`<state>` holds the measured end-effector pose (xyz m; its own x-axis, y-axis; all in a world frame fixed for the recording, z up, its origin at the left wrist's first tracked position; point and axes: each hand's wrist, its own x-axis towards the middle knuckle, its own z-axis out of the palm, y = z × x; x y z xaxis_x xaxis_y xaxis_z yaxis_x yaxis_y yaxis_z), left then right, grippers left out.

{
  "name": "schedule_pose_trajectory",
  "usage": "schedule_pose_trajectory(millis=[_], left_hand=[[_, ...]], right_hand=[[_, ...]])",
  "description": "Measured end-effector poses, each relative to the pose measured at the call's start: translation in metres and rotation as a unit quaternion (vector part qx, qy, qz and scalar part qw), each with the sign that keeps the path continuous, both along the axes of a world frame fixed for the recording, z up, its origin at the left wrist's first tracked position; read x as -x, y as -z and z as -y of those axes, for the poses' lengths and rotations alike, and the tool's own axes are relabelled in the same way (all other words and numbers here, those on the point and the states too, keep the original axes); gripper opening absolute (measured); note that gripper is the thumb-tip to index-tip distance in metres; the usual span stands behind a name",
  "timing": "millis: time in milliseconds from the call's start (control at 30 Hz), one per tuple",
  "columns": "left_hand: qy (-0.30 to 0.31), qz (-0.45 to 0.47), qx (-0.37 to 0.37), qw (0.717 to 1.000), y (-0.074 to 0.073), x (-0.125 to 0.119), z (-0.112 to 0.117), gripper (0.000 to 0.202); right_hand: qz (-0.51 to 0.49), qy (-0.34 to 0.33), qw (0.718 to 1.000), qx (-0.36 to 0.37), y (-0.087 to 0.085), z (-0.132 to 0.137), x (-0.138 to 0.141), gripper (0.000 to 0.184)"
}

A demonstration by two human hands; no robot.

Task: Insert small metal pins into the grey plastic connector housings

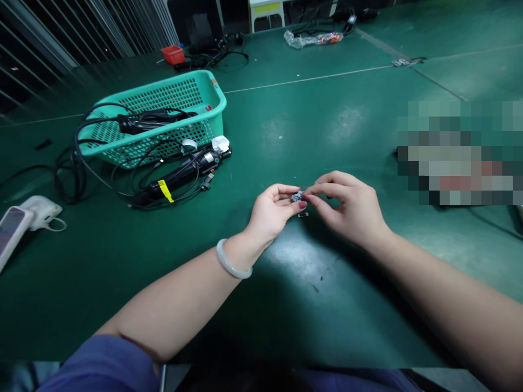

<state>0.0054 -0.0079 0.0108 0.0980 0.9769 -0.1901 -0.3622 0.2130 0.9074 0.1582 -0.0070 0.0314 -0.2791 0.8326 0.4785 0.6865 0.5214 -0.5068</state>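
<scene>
Both hands meet over the middle of the green table. My left hand, with a pale bangle on the wrist, pinches a tiny grey-blue part between thumb and fingertips. My right hand pinches the same small part from the right side, fingers curled. A tiny dark piece lies on the table just below the fingertips.
A teal plastic basket with black cables stands at the left. In front of it lies a black tool with a yellow tag and tangled cords. A white device sits at the far left edge. A red box and a plastic bag lie at the back.
</scene>
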Motion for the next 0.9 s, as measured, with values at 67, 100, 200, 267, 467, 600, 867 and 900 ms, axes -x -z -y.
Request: schedule_pose_trajectory(millis=[67,100,200,267,467,600,867,900], left_hand=[[0.005,0.003,0.002,1.0,-0.001,0.0,0.0,0.033],[0.006,0.004,0.003,1.0,-0.001,0.0,0.0,0.034],[0.004,0.007,0.005,1.0,-0.002,0.0,-0.001,0.037],[0.003,0.008,0.005,1.0,-0.002,0.0,-0.001,0.038],[0.003,0.009,-0.001,1.0,-0.001,0.0,-0.001,0.035],[-0.031,0.029,0.018,0.999,-0.002,0.0,-0.003,0.021],[-0.091,0.072,0.042,0.992,-0.004,0.002,-0.006,0.01],[-0.088,0.073,0.04,0.993,-0.003,0.002,-0.006,0.012]], right_hand=[[0.013,0.0,1.0,-0.018,0.002,0.0,0.001,0.016],[0.02,0.002,0.999,-0.028,0.002,0.0,0.001,0.016],[0.042,0.014,0.997,-0.056,0.004,-0.001,0.0,0.018],[0.054,0.018,0.996,-0.071,0.005,-0.001,0.0,0.019],[0.067,0.017,0.99,-0.12,0.007,-0.003,-0.001,0.019],[0.039,0.043,0.992,-0.11,0.006,-0.004,-0.004,0.018],[0.117,-0.064,0.989,0.059,0.02,-0.005,0.005,0.017],[0.127,-0.07,0.987,0.066,0.022,-0.005,0.007,0.017]])
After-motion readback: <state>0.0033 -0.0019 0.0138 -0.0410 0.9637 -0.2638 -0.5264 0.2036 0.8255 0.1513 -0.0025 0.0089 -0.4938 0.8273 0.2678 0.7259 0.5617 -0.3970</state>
